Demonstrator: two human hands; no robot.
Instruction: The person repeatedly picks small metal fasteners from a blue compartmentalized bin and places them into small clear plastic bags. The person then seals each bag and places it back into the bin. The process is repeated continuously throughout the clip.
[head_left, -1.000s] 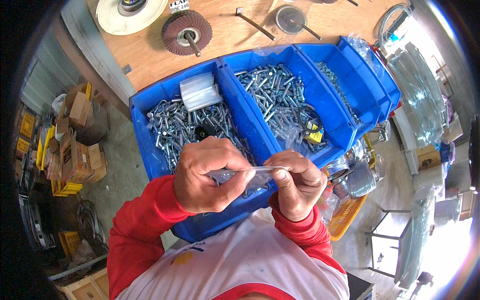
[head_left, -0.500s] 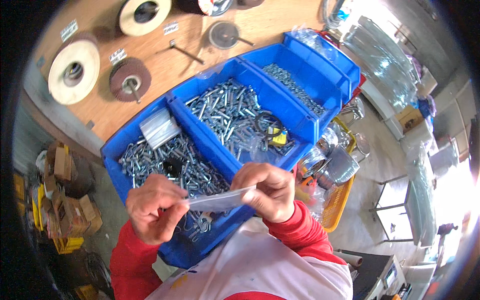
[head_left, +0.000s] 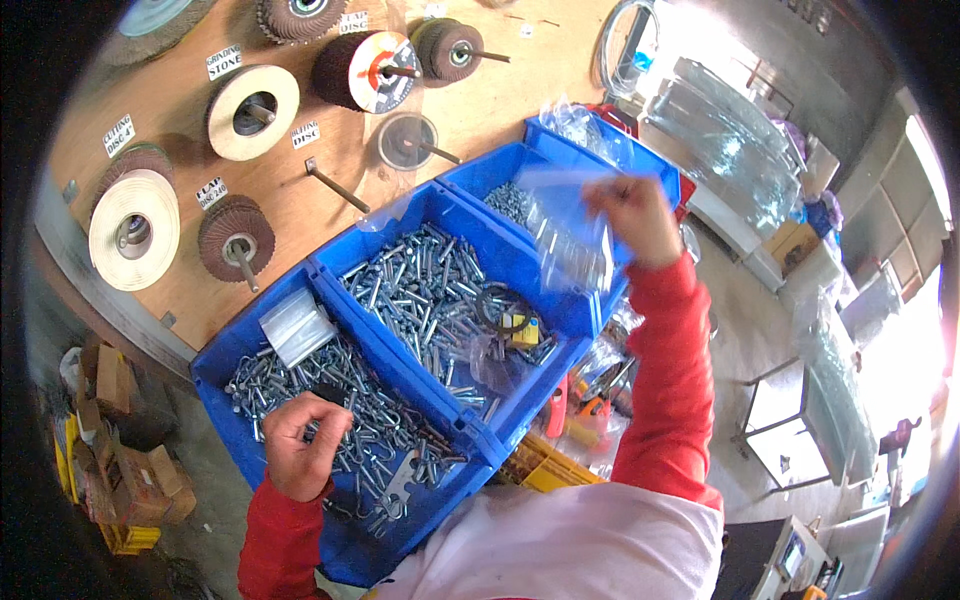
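Clear plastic bag (head_left: 568, 240): we find it at the right hand (head_left: 632, 215), hanging over the third blue bin (head_left: 478, 186), part of its outline blurred. We record the right thumb and fingers as pinched on its upper edge; blur keeps us from telling the exact placement of each finger. We note the left hand (head_left: 305, 445) over the leftmost blue bin (head_left: 350, 560), its fingers curled with thumb and forefinger tips close together; we cannot tell whether they touch. Below it we see loose metal hooks (head_left: 368, 430) and a flat notched metal piece (head_left: 397, 492), with a clear plastic packet (head_left: 298, 328) lying at the back. In the middle bin (head_left: 570, 352) we count, among bolts (head_left: 415, 300), one black ring (head_left: 482, 308) and one yellow item (head_left: 526, 332). Behind, we observe abrasive discs (head_left: 212, 248) mounted on a wooden board (head_left: 285, 222).
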